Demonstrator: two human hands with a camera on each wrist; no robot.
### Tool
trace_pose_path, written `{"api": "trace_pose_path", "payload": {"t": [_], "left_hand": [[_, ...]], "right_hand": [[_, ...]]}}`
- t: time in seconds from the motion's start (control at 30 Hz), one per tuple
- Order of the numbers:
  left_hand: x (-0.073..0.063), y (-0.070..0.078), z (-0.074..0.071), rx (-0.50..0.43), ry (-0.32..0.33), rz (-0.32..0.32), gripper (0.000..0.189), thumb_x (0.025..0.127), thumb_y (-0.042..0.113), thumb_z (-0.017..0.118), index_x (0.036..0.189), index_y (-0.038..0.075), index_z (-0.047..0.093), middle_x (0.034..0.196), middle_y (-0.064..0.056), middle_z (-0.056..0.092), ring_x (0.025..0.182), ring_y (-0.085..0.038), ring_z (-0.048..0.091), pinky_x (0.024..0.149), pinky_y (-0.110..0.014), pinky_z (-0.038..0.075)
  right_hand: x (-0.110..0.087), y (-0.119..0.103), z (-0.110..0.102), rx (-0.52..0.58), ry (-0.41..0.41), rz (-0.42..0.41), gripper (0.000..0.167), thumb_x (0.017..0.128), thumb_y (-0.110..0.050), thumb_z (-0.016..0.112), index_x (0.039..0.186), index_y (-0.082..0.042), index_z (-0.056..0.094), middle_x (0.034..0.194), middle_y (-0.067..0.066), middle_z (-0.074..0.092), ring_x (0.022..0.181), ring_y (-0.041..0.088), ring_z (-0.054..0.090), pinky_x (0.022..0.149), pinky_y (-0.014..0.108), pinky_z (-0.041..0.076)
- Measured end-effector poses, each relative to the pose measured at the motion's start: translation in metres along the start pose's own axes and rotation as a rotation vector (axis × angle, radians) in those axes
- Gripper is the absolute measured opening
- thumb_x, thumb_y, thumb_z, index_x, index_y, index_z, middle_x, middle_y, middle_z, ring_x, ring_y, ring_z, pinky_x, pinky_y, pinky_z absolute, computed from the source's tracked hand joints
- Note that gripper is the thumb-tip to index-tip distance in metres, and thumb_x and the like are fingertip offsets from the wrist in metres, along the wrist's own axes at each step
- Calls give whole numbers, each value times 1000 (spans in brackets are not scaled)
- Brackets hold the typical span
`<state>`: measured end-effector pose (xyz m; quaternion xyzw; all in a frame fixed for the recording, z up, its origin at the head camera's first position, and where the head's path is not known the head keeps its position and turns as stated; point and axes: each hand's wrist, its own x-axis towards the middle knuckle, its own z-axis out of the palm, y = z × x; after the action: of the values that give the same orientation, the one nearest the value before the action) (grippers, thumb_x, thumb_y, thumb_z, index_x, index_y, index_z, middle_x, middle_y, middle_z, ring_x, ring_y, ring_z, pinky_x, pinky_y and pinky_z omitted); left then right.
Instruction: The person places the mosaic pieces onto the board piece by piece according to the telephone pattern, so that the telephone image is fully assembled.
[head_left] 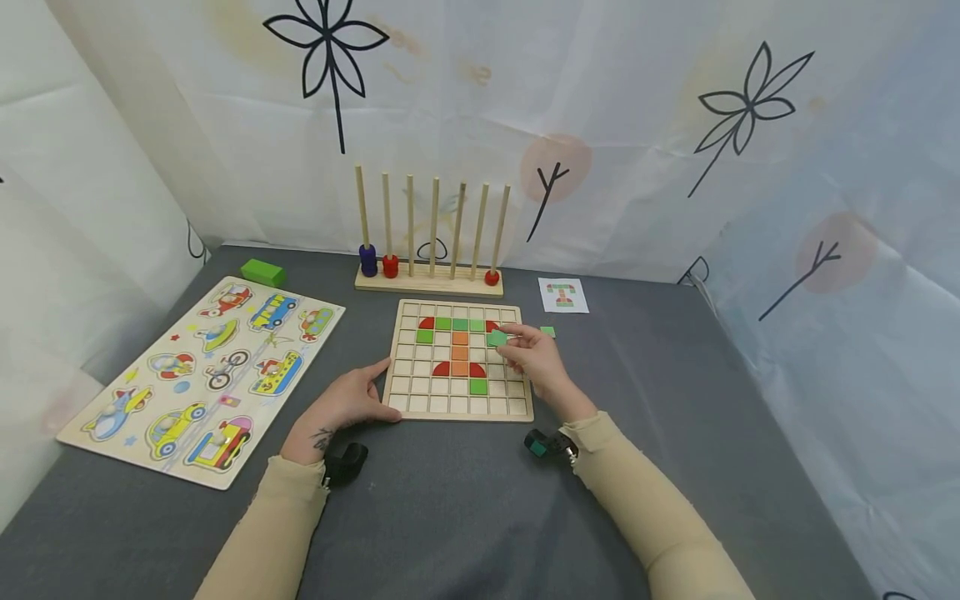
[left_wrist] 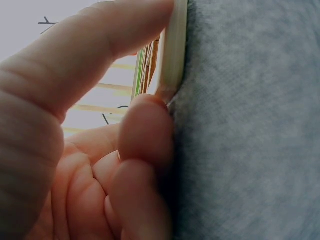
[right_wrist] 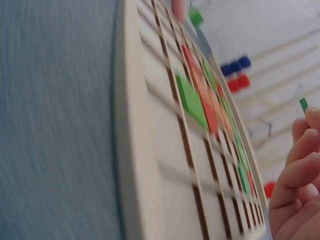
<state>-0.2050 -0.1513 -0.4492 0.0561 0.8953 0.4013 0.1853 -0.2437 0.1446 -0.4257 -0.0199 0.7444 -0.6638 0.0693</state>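
A wooden grid board (head_left: 420, 406) lies on the table. Green and orange squares and red rounded tiles sit in its cells; a green tile (head_left: 478, 387) is in a lower row, seen also in the right wrist view. At the board's left edge and near left corner rests my left hand (head_left: 342, 410), index finger and thumb spread against the frame. My right hand (head_left: 542, 367) pinches a green square tile (head_left: 497, 338) over the upper right cells, beside a red tile (head_left: 492, 326). The held tile (right_wrist: 303, 104) shows small at the fingertips in the right wrist view.
Right of the board lie a loose green tile (head_left: 548, 332) and, farther back, a pattern card (head_left: 564, 296). A wooden peg stand (head_left: 427, 282) with purple and red beads stands behind. A vehicle puzzle board (head_left: 247, 337) and a green block (head_left: 263, 272) are at left.
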Motion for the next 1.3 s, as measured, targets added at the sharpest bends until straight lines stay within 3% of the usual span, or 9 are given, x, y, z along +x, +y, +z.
{"api": "trace_pose_path", "payload": {"t": [0.3, 0.4, 0.63, 0.9, 1.13, 1.3], "left_hand": [[2, -2, 0, -14, -4, -1, 100, 66, 23, 82, 147, 9, 25, 58, 0, 47, 48, -11, 40, 46, -26, 31], [2, -2, 0, -14, -5, 1, 100, 66, 23, 82, 147, 9, 25, 58, 0, 47, 48, -11, 40, 46, -26, 31], [2, -2, 0, -7, -6, 10, 100, 66, 24, 82, 147, 8, 25, 58, 0, 47, 48, -12, 40, 47, -27, 32], [3, -3, 0, -2, -5, 9, 100, 66, 24, 82, 147, 8, 25, 59, -1, 49, 49, -12, 41, 47, -27, 32], [4, -4, 0, -2, -5, 3, 100, 66, 24, 82, 147, 9, 25, 59, -1, 49, 48, -12, 41, 47, -27, 33], [4, -4, 0, 0, -3, -1, 100, 66, 25, 82, 147, 10, 25, 59, -1, 48, 48, -12, 41, 47, -27, 32]], "right_hand": [[-10, 2, 33, 3, -126, 69, 40, 82, 2, 64, 122, 1, 57, 70, -3, 57, 45, 9, 31, 45, 25, 27], [-11, 2, 39, -92, -140, 68, 36, 81, 1, 66, 117, 0, 59, 71, -1, 58, 44, 9, 30, 44, 24, 26], [-9, 3, 45, -303, -123, 44, 30, 74, 0, 72, 101, -1, 58, 69, 3, 60, 55, 10, 45, 51, 25, 36], [-12, 0, 48, -586, -169, -33, 26, 70, -8, 79, 92, -3, 66, 68, 2, 55, 59, 13, 47, 55, 26, 39], [-12, 2, 51, -698, -185, -21, 23, 71, -10, 77, 92, -6, 68, 65, 0, 52, 57, 11, 43, 52, 24, 35], [-12, 0, 52, -711, -178, -29, 25, 70, -11, 79, 93, -7, 68, 63, 0, 50, 56, 12, 43, 52, 25, 34]]}}
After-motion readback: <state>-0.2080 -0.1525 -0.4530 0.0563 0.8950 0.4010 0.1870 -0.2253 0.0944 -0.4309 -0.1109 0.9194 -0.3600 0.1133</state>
